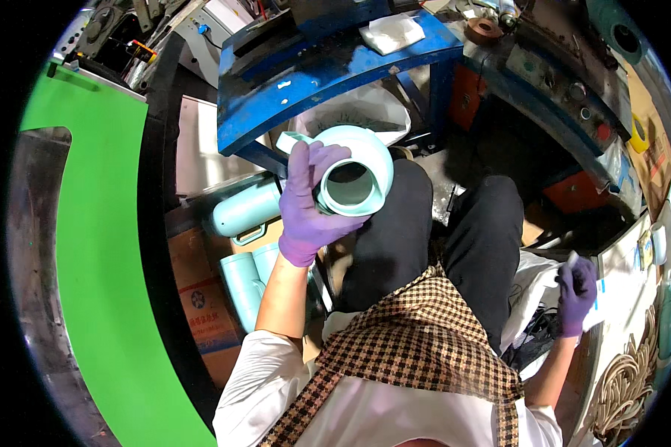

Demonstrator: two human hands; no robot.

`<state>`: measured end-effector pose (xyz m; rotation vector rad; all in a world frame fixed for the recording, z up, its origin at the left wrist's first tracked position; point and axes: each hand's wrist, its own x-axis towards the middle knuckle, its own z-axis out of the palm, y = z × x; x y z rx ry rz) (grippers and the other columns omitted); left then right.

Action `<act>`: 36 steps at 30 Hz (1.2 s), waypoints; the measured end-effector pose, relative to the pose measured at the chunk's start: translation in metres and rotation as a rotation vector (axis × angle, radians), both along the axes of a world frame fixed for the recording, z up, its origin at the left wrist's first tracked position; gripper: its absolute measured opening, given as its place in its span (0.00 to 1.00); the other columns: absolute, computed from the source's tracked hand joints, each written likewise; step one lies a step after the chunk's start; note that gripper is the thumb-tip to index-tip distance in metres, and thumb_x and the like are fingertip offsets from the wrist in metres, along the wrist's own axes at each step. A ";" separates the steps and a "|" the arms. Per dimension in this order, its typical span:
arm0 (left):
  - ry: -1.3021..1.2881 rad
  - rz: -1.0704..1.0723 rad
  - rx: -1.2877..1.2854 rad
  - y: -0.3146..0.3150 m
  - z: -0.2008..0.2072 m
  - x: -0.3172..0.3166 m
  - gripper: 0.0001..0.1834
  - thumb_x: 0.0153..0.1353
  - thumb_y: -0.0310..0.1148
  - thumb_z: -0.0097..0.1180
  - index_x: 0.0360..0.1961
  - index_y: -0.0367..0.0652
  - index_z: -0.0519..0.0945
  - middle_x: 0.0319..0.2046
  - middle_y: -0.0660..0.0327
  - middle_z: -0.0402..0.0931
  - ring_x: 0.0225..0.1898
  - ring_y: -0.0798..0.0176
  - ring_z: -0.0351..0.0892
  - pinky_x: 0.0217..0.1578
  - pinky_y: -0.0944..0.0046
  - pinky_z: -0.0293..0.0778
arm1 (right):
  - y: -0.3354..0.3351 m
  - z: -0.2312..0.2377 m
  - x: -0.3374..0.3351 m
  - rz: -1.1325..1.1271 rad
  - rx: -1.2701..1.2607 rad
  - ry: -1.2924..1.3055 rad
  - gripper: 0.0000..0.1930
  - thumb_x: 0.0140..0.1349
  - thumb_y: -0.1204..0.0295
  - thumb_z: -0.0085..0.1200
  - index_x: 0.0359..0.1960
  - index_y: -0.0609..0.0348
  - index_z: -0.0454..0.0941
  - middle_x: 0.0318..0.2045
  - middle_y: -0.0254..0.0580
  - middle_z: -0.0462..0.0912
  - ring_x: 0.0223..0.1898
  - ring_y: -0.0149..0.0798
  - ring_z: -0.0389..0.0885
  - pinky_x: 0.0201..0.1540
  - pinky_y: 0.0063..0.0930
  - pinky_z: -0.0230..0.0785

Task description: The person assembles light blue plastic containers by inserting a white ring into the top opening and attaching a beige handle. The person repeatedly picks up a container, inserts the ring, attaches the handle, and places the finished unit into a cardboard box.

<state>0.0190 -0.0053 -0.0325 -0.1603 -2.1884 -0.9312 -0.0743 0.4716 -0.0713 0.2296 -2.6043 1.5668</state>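
Blue bench (335,74) (scuffed on top) ahead; green tabletop (104,223) left; dark machine (548,86) right; patchy light.

At right, blur softens the purple-gloved right hand (576,292), leaving the small whitish piece (572,258) at its fingertips unidentifiable. A pale turquoise, rounded jug-like vessel (370,143), upper centre, partly hides a white plastic bag (391,113). Lower left, the frame's bottom edge cuts off a bright-green flat worktop (104,246).
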 end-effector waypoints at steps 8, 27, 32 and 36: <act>-0.090 -0.198 0.020 0.023 0.009 -0.013 0.71 0.37 0.43 0.81 0.78 0.56 0.45 0.56 0.58 0.80 0.61 0.54 0.75 0.66 0.54 0.62 | -0.246 0.093 -0.011 1.011 -0.186 0.486 0.11 0.52 0.74 0.61 0.38 0.60 0.82 0.41 0.49 0.85 0.38 0.51 0.85 0.40 0.37 0.78; -0.211 -0.055 -0.402 0.060 -0.005 -0.013 0.58 0.50 0.63 0.68 0.72 0.35 0.57 0.61 0.49 0.74 0.69 0.31 0.58 0.67 0.43 0.60 | -0.253 0.017 0.002 0.949 0.023 0.489 0.04 0.53 0.72 0.57 0.28 0.59 0.80 0.28 0.49 0.82 0.30 0.54 0.83 0.31 0.43 0.74; -0.191 -0.178 -0.718 0.084 0.014 -0.047 0.38 0.39 0.42 0.72 0.55 0.42 0.76 0.57 0.52 0.76 0.63 0.42 0.71 0.68 0.38 0.56 | -0.238 0.009 -0.007 0.850 0.218 0.477 0.03 0.55 0.73 0.57 0.30 0.58 0.81 0.29 0.45 0.83 0.31 0.48 0.84 0.31 0.39 0.76; -0.189 -0.253 -0.693 0.102 0.022 -0.051 0.33 0.38 0.37 0.70 0.50 0.43 0.78 0.52 0.55 0.79 0.60 0.45 0.74 0.67 0.37 0.58 | -0.227 0.000 -0.001 0.742 0.209 0.548 0.02 0.53 0.73 0.59 0.28 0.54 0.83 0.29 0.43 0.83 0.30 0.48 0.84 0.31 0.40 0.77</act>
